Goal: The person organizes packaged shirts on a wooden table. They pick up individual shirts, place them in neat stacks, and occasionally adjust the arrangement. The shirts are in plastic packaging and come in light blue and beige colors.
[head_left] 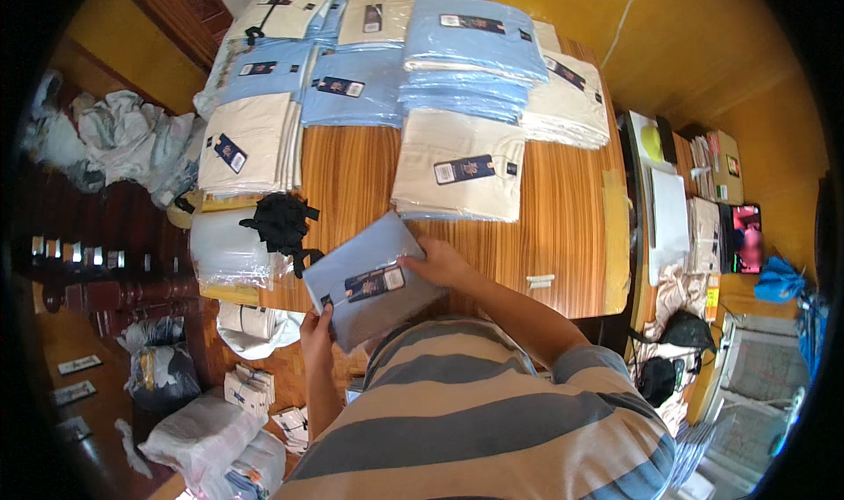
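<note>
A folded grey-blue garment in a clear plastic bag (369,245), with a dark hang tag showing on its front, is held tilted before my body at the near table edge. My left hand (317,331) grips its lower left edge, thumb on top. With fingers closed over its upper right edge, my right hand (437,263) holds the other side; some fingertips are hidden. Just beyond it on the table lies a stack of cream bagged garments (457,166). A bunch of black straps (283,225) rests to its left, on a pile of clear plastic bags (227,250).
More stacks of bagged garments, light blue (475,43) and cream (251,144), fill the wooden table's (352,170) far side. Small white pieces (540,281) lie at the right. Plastic sacks (198,438) stand on the floor at left; a cluttered side desk (670,223) stands at right.
</note>
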The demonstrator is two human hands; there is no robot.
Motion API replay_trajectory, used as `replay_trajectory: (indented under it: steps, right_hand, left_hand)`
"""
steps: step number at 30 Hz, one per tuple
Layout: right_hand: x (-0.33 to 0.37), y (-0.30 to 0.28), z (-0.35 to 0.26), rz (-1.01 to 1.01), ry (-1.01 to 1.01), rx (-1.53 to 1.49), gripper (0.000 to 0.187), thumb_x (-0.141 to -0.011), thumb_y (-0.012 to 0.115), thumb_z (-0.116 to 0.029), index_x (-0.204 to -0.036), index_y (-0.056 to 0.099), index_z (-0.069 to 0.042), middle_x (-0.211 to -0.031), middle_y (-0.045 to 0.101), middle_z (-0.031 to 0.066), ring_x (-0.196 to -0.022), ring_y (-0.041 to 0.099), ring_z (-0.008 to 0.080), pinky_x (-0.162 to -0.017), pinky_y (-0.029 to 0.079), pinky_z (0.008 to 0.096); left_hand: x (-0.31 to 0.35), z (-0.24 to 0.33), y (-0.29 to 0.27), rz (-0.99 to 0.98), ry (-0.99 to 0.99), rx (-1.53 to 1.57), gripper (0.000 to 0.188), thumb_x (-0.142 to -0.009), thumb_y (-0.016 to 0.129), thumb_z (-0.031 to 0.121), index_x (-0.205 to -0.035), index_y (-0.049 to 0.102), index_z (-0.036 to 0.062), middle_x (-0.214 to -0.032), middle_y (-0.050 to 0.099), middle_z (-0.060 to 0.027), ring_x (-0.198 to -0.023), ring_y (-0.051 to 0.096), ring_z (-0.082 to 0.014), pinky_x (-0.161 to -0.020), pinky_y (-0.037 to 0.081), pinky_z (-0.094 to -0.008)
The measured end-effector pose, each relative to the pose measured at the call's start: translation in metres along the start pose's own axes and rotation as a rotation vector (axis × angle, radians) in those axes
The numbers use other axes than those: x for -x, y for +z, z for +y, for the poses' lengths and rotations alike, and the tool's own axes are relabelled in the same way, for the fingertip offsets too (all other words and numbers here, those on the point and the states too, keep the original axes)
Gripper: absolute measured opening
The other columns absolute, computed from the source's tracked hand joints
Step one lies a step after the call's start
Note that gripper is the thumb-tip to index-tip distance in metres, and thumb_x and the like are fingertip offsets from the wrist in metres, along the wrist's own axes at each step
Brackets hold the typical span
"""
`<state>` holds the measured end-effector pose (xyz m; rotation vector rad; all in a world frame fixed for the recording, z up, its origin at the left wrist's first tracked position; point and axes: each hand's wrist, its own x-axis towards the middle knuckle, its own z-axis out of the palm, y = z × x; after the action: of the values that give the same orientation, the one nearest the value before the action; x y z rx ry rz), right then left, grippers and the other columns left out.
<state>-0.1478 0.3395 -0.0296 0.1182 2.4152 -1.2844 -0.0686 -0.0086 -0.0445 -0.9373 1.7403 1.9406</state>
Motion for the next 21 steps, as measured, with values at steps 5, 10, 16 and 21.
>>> replay_trajectory:
  steps: [5,10,16,21]
  right_hand:
    - [0.056,-0.061,-0.061,0.014,-0.236,-0.108,0.053,-0.097,0.076,-0.044,-0.113,0.067,0.006,-0.095,0.072,0.0295,-0.089,0.073,0.0442,-0.079,0.056,0.0495]
    - [0.074,-0.119,-0.033,0.352,-0.178,-0.514,0.048,-0.098,0.079,-0.039,-0.11,0.067,0.006,-0.08,0.069,0.0201,-0.068,0.069,0.025,-0.064,0.055,0.0403]
    - [0.01,-0.18,0.06,0.629,-0.088,0.259,0.059,-0.098,0.078,-0.038,-0.131,0.062,0.008,-0.104,0.075,0.0243,-0.094,0.074,0.0317,-0.086,0.058,0.0441]
    - [-0.015,-0.157,0.085,0.599,0.015,-0.246,0.082,-0.099,0.075,-0.038,-0.157,0.04,0.007,-0.128,0.07,0.0335,-0.122,0.069,0.0447,-0.102,0.055,0.0461]
  left_hand:
    - [0.066,0.077,0.027,-0.091,0.475,-0.14,0.03,-0.107,0.068,0.013,-0.132,0.064,-0.0014,-0.119,0.07,-0.0054,-0.105,0.063,-0.0111,-0.093,0.051,-0.0292]
    - [0.014,0.16,0.137,-0.235,0.721,-0.33,0.03,-0.104,0.073,0.014,-0.128,0.067,-0.0023,-0.109,0.073,-0.0051,-0.098,0.065,-0.011,-0.087,0.052,-0.0283]
    - [-0.091,0.178,0.284,-0.355,0.771,-0.641,0.05,-0.099,0.078,0.031,-0.132,0.065,-0.0048,-0.116,0.074,-0.0155,-0.104,0.069,-0.0214,-0.092,0.054,-0.0351]
    - [-0.13,0.14,0.309,-0.263,0.807,-0.441,0.054,-0.098,0.078,0.034,-0.132,0.063,-0.0046,-0.117,0.075,-0.0209,-0.111,0.071,-0.0311,-0.097,0.054,-0.0392]
